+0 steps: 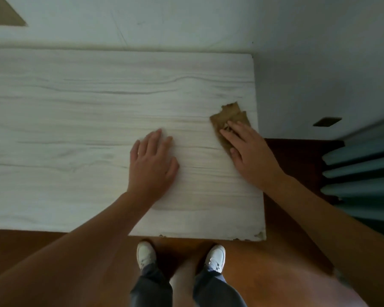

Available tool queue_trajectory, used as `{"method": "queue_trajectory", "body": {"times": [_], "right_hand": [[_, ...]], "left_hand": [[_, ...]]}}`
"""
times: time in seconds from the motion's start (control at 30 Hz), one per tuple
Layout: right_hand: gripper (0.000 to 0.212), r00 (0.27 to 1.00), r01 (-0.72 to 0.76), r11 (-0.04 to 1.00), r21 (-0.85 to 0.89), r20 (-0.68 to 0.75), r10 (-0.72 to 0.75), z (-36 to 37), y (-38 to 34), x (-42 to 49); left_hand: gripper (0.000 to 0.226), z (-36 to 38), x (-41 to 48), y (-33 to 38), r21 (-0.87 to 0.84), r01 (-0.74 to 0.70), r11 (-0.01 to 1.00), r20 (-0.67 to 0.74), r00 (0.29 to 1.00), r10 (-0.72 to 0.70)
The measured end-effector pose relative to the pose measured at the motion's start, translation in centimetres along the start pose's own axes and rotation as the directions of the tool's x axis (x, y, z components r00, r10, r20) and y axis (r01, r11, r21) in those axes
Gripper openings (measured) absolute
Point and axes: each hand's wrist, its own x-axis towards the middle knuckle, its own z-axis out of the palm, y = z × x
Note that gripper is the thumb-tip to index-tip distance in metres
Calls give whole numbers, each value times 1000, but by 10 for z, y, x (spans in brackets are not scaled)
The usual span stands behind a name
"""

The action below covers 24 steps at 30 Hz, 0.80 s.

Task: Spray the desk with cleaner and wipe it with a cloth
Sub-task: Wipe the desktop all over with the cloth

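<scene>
A pale wood-grain desk [75, 120] fills the view from the left to its right edge. A small brown cloth [227, 117] lies near that right edge. My right hand [251, 151] presses flat on the cloth, fingers spread over its near part, so part of the cloth is hidden under the palm. My left hand [152, 161] rests flat on the bare desk top just left of it, fingers apart, holding nothing. No spray bottle is in view.
A white wall [186, 21] runs behind the desk and to its right. Teal curtain folds [361, 173] hang at the right. Reddish-brown wooden floor [275, 262] lies below the desk's chipped front edge, with my two white shoes [215, 257] on it.
</scene>
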Motion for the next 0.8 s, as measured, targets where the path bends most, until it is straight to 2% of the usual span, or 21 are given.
{"method": "queue_trajectory", "body": {"times": [0.1, 0.37, 0.47, 0.57, 0.7, 0.8], "right_hand": [[51, 997, 78, 997, -12, 6, -78, -8, 29, 20], [50, 1000, 12, 1000, 25, -17, -11, -21, 104, 162], [49, 999, 42, 999, -6, -35, -42, -28, 118, 192], [48, 996, 81, 997, -15, -46, -82, -28, 124, 196], [50, 999, 28, 999, 30, -46, -26, -19, 117, 184], [48, 997, 48, 997, 65, -59, -44, -16, 103, 157]], "left_hand": [[61, 10, 0, 13, -31, 37, 999, -28, 999, -38], [61, 16, 1, 14, -26, 44, 999, -70, 996, -46], [60, 17, 3, 13, -24, 38, 999, -95, 995, -40], [60, 17, 5, 13, -17, 42, 999, -93, 995, -43], [59, 16, 4, 15, -7, 48, 999, -98, 994, -48], [60, 14, 5, 17, -15, 48, 999, -98, 994, -49]]}}
